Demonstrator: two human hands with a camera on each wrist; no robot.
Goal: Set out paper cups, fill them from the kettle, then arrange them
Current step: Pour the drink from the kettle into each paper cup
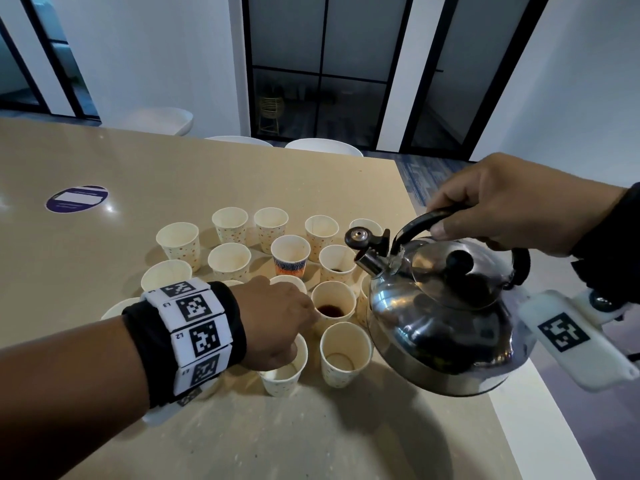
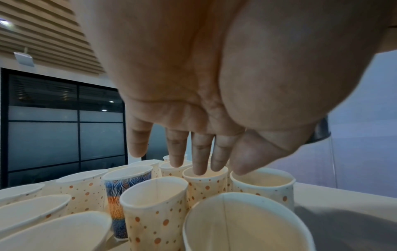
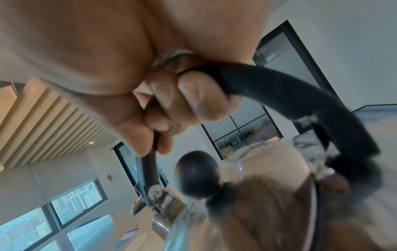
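The kettle [image 1: 440, 313] is held by its handle in the right hand [image 1: 512, 206], spout aimed at a partly filled cup [image 1: 334, 306] beside it, which the left hand's [image 1: 277, 323] straight fingers touch.

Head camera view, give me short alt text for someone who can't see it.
A right hand holds a steel kettle by its black handle above a cluster of paper cups on a beige table, while the left hand touches the cups. One cup holds dark liquid.

Head view downward; wrist views close-up.
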